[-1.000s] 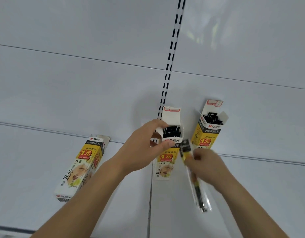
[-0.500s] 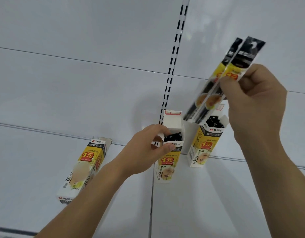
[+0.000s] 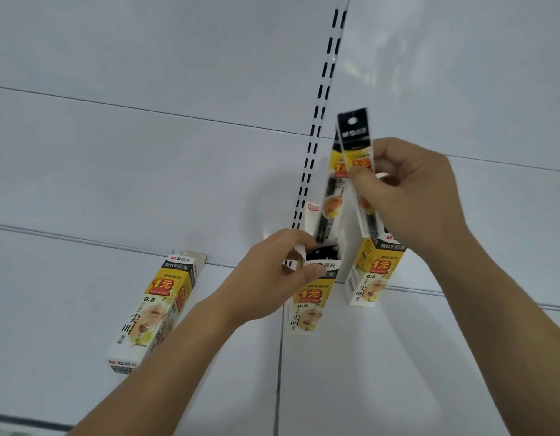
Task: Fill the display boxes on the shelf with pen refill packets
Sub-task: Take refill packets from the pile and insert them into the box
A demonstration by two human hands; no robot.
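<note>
Head cam, sole view. We note three display boxes on the white shelf (image 3: 83, 309): left box (image 3: 152, 309) closed and leaning, well apart from the others; middle box (image 3: 313, 297) open; right box (image 3: 371, 272) just beside it. Left hand (image 3: 272, 275) grips the middle box at its mouth, thumb on the front, fingers behind. Right hand (image 3: 407, 196) pinches two refill packets (image 3: 351, 158), fanned apart; one packet's lower end sits at the middle box's opening, the other hangs over the right box. Our rec.: close the fan, keep packets vertical, hold the flap (image 3: 311, 215) back, lower w/o buckling.
</note>
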